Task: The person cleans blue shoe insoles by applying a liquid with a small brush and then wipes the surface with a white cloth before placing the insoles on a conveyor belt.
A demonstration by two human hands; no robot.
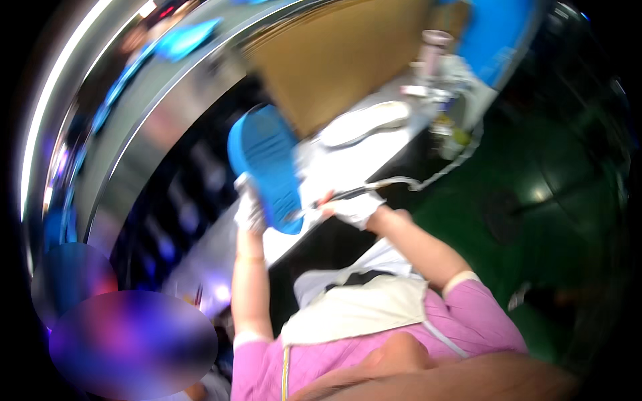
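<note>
A blue shoe sole (267, 157), with grooved lines across it, is held up over the white work surface. My left hand (249, 208), in a white glove, grips its left edge near the lower end. In my right hand (352, 208), gloved with some fingertips bare, is a slim dark pen-like tool (351, 193). From the tool's back end runs a pale cord (435, 180). The tool points at the lower end of the sole; blur hides whether its tip touches. A white shoe sole (366, 124) lies just beyond my hands.
A brown cardboard sheet (334, 57) stands behind the white surface. At the back right are a pinkish cup (436, 47) and several small items. Along the left runs a grey conveyor belt (134, 113) carrying blue pieces (187, 40). Another person, blurred, is at lower left.
</note>
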